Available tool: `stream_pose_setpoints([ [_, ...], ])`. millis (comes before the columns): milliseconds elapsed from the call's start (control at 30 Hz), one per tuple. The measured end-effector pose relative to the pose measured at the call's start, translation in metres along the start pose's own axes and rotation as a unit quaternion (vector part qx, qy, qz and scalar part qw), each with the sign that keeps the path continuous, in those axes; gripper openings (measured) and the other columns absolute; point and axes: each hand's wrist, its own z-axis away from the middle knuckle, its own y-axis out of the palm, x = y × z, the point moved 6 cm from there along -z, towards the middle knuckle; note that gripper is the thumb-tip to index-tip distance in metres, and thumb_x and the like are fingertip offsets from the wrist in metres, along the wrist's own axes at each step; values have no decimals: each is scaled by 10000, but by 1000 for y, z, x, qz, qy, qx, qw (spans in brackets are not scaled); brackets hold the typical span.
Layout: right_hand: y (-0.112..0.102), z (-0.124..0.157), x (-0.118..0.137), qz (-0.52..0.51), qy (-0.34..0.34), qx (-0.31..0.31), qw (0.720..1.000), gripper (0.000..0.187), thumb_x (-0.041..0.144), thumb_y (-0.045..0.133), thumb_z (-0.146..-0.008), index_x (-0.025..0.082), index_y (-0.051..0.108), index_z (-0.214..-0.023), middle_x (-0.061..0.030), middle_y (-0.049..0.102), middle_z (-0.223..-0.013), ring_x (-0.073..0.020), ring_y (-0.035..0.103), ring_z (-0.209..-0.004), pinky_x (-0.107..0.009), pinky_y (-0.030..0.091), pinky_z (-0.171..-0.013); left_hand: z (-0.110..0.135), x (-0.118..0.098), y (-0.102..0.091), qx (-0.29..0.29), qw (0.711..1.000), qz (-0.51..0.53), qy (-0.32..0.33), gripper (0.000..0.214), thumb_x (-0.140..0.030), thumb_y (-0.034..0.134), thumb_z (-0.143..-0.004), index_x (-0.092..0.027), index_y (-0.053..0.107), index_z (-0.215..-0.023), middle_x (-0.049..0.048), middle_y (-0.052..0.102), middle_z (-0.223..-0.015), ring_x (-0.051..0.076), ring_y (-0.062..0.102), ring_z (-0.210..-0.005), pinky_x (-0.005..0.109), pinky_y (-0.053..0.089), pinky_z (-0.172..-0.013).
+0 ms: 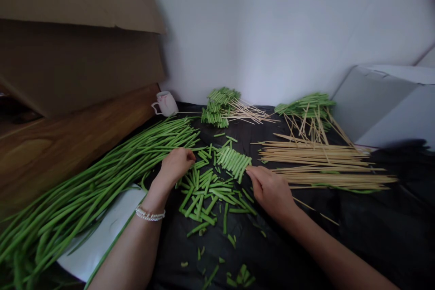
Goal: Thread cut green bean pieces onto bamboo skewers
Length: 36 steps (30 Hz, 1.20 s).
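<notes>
My left hand (176, 164), with a bead bracelet on the wrist, is curled closed at the left edge of a heap of short cut green bean pieces (207, 195). My right hand (270, 189) is closed in a pinch on the end of a skewer threaded with a row of bean pieces (234, 161). Long uncut green beans (102, 176) lie in a big bundle to the left. A pile of bare bamboo skewers (322, 163) lies just right of my right hand.
Two stacks of finished bean skewers (220, 106) (307, 106) sit at the back near the wall. A white cup (165, 103) stands by a wooden ledge (68, 140). A cardboard box (78, 31) overhangs at left, a white box (390, 104) at right. Black cloth (374, 235) covers the table.
</notes>
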Motion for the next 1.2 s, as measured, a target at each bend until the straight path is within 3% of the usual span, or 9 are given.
stream_pose_setpoints([
  [333, 1, -1, 2, 2, -13, 5, 1000, 271, 192, 400, -929, 203, 668, -967, -43, 702, -921, -152, 651, -868, -233, 445, -760, -2, -4, 6, 33, 998, -3, 47, 88, -226, 617, -730, -208, 702, -749, 61, 703, -830, 204, 601, -759, 269, 358, -621],
  [433, 0, 0, 2, 1, -15, -3, 1000, 272, 189, 399, -927, 200, 669, -966, -45, 701, -915, -150, 650, -856, -234, 445, -754, -3, -6, 4, 12, 998, 29, 59, 94, -224, 599, -748, -201, 683, -783, 46, 697, -805, 199, 604, -750, 279, 389, -651],
  [533, 0, 0, 2, 0, -15, -3, 1000, 275, 191, 396, -928, 202, 667, -976, -46, 700, -919, -150, 646, -859, -232, 444, -748, -3, -14, -2, -32, 988, 137, 67, 150, -263, 618, -758, -187, 698, -860, 36, 704, -796, 193, 616, -737, 296, 425, -697],
  [633, -1, 0, 3, -3, -15, 0, 1000, 280, 195, 392, -931, 205, 669, -972, -46, 698, -912, -147, 644, -857, -228, 441, -745, -1, -25, -1, -30, 941, 334, 48, 215, -301, 691, -726, -162, 721, -886, 43, 717, -817, 176, 630, -748, 298, 455, -747],
  [767, -2, 0, 4, -2, -13, -1, 1000, 278, 197, 394, -931, 203, 670, -965, -42, 694, -883, -147, 643, -825, -236, 438, -737, 6, -41, 20, 77, 797, 598, -37, 296, -287, 830, -595, -155, 729, -840, 24, 711, -784, 132, 647, -735, 252, 491, -737],
  [867, -2, 0, 5, -4, -13, -2, 1000, 275, 198, 396, -931, 201, 669, -966, -42, 694, -882, -147, 643, -820, -239, 436, -737, 11, -49, 31, 128, 717, 680, -80, 357, -238, 888, -508, -140, 732, -813, 16, 703, -763, 105, 650, -707, 208, 506, -705],
  [1000, -3, 0, 5, -5, -12, -2, 1000, 284, 203, 385, -935, 206, 667, -966, -44, 692, -888, -146, 639, -831, -236, 432, -725, 12, -53, 36, 152, 679, 712, -93, 357, -201, 890, -520, -117, 735, -830, 43, 715, -788, 100, 654, -702, 177, 518, -663],
  [1200, -3, -1, 5, -8, -17, -4, 1000, 273, 195, 392, -929, 198, 663, -966, -38, 687, -864, -148, 639, -796, -240, 428, -704, 12, -54, 36, 157, 668, 722, -91, 335, -168, 879, -543, -97, 735, -838, 57, 716, -786, 102, 653, -693, 168, 527, -639],
])
